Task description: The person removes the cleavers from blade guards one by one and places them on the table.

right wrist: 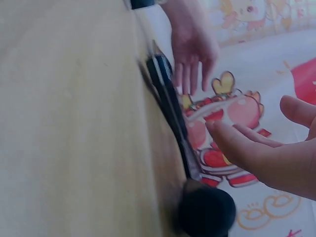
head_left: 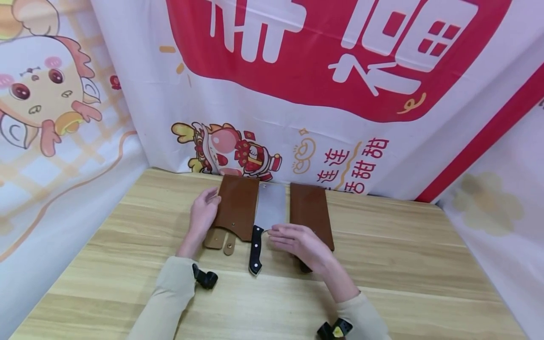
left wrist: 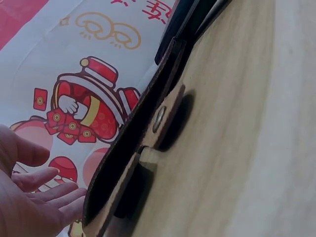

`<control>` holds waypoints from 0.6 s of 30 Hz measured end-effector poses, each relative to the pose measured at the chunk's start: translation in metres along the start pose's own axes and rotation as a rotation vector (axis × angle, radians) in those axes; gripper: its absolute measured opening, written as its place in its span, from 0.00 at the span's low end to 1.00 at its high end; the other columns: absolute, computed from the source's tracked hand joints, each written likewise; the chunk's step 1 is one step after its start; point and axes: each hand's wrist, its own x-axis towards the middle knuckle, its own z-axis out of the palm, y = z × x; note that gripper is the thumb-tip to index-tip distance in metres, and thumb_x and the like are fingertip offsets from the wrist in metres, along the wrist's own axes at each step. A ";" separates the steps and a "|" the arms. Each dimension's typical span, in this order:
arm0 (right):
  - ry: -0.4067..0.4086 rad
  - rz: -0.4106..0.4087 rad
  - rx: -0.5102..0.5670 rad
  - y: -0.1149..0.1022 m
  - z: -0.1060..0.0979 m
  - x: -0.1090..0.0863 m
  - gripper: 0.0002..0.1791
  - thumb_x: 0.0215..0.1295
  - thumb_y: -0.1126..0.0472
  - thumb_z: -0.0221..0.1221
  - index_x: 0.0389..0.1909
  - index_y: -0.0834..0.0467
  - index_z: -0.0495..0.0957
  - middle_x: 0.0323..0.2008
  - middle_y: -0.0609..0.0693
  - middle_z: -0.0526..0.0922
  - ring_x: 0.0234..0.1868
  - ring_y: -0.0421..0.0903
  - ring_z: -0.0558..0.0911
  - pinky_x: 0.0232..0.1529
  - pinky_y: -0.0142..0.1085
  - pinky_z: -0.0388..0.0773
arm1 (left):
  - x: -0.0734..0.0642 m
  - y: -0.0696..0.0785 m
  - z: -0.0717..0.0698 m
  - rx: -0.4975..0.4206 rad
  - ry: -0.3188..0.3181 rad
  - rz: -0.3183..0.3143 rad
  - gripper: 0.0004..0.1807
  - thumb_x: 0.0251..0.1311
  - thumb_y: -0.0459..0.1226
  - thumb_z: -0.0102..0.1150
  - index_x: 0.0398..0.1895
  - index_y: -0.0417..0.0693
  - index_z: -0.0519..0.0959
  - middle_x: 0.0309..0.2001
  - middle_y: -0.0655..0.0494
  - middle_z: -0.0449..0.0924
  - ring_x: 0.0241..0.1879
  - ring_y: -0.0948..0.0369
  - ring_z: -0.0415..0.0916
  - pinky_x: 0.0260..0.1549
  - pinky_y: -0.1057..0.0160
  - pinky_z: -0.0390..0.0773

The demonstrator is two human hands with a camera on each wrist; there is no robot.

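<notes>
Across the table (head_left: 403,264), the left sheath (head_left: 239,203) and right sheath (head_left: 310,208) flank the cleaver (head_left: 271,205), its long axis pointing away from the person, handle (head_left: 256,250) nearest. The right hand (head_left: 303,243), fingers extended and empty, hovers just right of the handle, closer than the left hand (head_left: 204,210), loosely curved beside the left sheath

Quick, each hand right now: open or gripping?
Left hand: open, beside the left brown sheath.
Right hand: open, holding nothing, near the cleaver.

Bare cleaver (head_left: 271,204), flat between 2 brown sheaths (head_left: 238,203)
</notes>
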 end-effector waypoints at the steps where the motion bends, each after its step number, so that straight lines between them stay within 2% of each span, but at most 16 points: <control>1: 0.010 -0.007 0.007 -0.002 -0.003 -0.001 0.29 0.82 0.61 0.48 0.71 0.80 0.58 0.69 0.74 0.69 0.71 0.64 0.70 0.72 0.50 0.66 | 0.000 0.001 0.001 0.004 0.001 0.007 0.26 0.77 0.36 0.50 0.74 0.36 0.68 0.72 0.38 0.69 0.71 0.45 0.68 0.72 0.50 0.65; 6: 0.049 -0.044 0.004 -0.012 -0.015 -0.007 0.28 0.82 0.59 0.48 0.69 0.79 0.63 0.62 0.69 0.79 0.62 0.57 0.81 0.67 0.49 0.74 | -0.003 0.006 0.005 0.041 -0.001 0.047 0.25 0.78 0.38 0.51 0.72 0.37 0.70 0.70 0.38 0.72 0.68 0.45 0.70 0.70 0.49 0.66; 12: 0.080 -0.045 -0.046 -0.022 -0.025 -0.011 0.28 0.83 0.57 0.46 0.68 0.78 0.65 0.61 0.68 0.80 0.61 0.56 0.82 0.65 0.49 0.76 | -0.008 0.012 0.010 0.072 -0.028 0.086 0.24 0.78 0.40 0.51 0.72 0.39 0.72 0.69 0.40 0.73 0.68 0.45 0.71 0.69 0.49 0.68; 18: 0.112 -0.048 -0.065 -0.028 -0.034 -0.016 0.27 0.83 0.54 0.47 0.64 0.76 0.71 0.59 0.68 0.81 0.59 0.56 0.83 0.63 0.48 0.78 | -0.014 0.016 0.019 0.101 -0.091 0.089 0.25 0.79 0.43 0.50 0.73 0.41 0.70 0.71 0.42 0.72 0.70 0.47 0.69 0.68 0.48 0.70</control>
